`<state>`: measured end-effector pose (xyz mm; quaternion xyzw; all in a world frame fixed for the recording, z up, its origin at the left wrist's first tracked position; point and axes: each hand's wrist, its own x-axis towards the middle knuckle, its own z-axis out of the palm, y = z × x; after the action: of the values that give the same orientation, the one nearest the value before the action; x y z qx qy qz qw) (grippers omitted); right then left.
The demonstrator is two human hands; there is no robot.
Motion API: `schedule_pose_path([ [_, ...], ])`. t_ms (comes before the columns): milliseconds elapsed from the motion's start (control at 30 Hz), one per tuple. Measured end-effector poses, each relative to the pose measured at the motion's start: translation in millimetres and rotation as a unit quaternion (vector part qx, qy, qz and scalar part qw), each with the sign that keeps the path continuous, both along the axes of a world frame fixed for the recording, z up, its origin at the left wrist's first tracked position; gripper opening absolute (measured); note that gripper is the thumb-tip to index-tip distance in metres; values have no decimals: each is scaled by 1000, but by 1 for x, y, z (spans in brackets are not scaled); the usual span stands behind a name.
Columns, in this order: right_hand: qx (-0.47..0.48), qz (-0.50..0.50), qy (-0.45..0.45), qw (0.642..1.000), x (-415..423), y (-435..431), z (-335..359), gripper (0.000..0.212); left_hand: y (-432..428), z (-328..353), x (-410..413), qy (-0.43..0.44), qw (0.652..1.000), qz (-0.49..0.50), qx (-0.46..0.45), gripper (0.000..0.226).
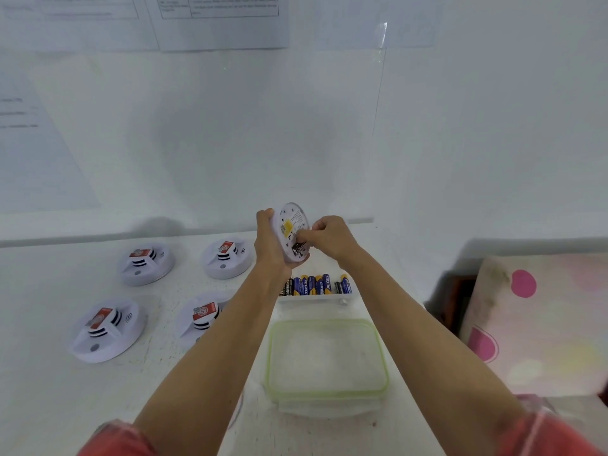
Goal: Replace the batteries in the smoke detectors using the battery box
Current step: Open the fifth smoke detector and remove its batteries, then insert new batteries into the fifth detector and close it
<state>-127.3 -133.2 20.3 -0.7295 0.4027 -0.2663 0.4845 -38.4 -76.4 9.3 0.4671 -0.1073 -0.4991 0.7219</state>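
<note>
Just above the far end of the box (pixel 342 297), the left hand (pixel 268 240) grips a white detector (pixel 291 225) by its left rim, fingers curled round the edge. It holds the detector up off the worktop (pixel 49 390), on edge, with the back and its yellow label turned to the camera. The right hand (pixel 329 236) is closed, its fingertips pinching a dark battery (pixel 297 248) that sits in the open bay low on that back.

The clear box lies on the worktop below the hands, with a row of batteries (pixel 316 284) standing in it, most of them blue and yellow, some dark. Nearer lies the green-rimmed lid (pixel 325 357), flat and just beside the box.

Four more detectors sit face up on the left, two far (pixel 144 263) (pixel 227 258) and two near (pixel 107 327) (pixel 200 319); the left forearm covers part of the near right one. A pink-spotted cloth (pixel 533 320) lies at the right edge. Papers (pixel 217 21) hang on the far wall.
</note>
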Motion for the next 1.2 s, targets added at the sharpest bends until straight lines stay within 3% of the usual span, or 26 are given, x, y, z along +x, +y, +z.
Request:
schedule_pose_path([
  [300, -54, -112, -40, 991, -6, 0, 11, 32, -4, 8, -8, 13, 1000, 7, -16, 47],
  [367, -48, -85, 54, 994, -19, -12, 16, 30, -3, 9, -2, 12, 999, 25, -19, 43],
  [433, -20, 15, 215, 976, -30, -12, 20, 16, -1, 9, 4, 20, 999, 37, -27, 38],
  [500, -2, 83, 339, 937, -33, -8, 15, 27, 0, 9, 8, 32, 998, 33, -35, 37],
  [567, 0, 97, 385, 918, -31, -3, 7, 36, 1, 9, 9, 41, 998, 29, -40, 37],
  [733, -4, 81, 361, 929, -29, -13, 9, 30, 0, 5, 15, 66, 996, 29, -56, 37],
  [867, -98, -14, 303, 948, -21, -45, 15, 25, -5, 4, 21, 68, 995, 28, -64, 39],
  [967, -164, -54, 292, 941, -6, -60, 9, 27, -12, 4, 25, 67, 995, 23, -68, 40],
  [1200, -216, 30, 395, 892, 25, -68, -7, 10, -30, 2, 36, 74, 994, -5, -79, 44],
])
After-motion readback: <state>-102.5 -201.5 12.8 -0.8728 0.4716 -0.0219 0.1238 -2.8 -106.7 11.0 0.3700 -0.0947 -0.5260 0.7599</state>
